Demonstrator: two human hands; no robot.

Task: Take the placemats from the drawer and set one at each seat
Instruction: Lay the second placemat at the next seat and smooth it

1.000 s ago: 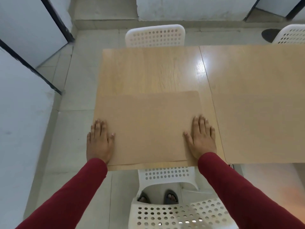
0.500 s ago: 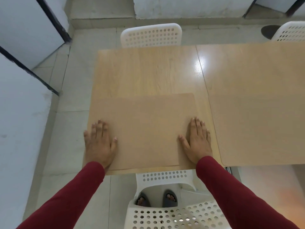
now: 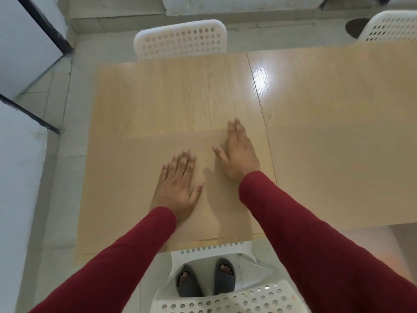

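A tan placemat (image 3: pixel 126 188) lies flat on the near end of the light wooden table (image 3: pixel 180 93), its near edge along the table's front edge. My left hand (image 3: pixel 178 188) rests flat on the middle of the mat, fingers slightly apart. My right hand (image 3: pixel 239 154) lies flat near the mat's far right part, fingertips reaching its far edge. Neither hand grips anything. A second tan placemat (image 3: pixel 338 175) lies on the adjoining table section to the right.
A white perforated chair (image 3: pixel 180 39) stands at the far side, another (image 3: pixel 390 26) at the far right, and one (image 3: pixel 225 297) right below me by my feet. Grey walls with black frames (image 3: pixel 36 118) border the left.
Both hands have slid inward from the mat's left and right edges toward its middle, the right hand also moving farther away. The view tilted down and closer.
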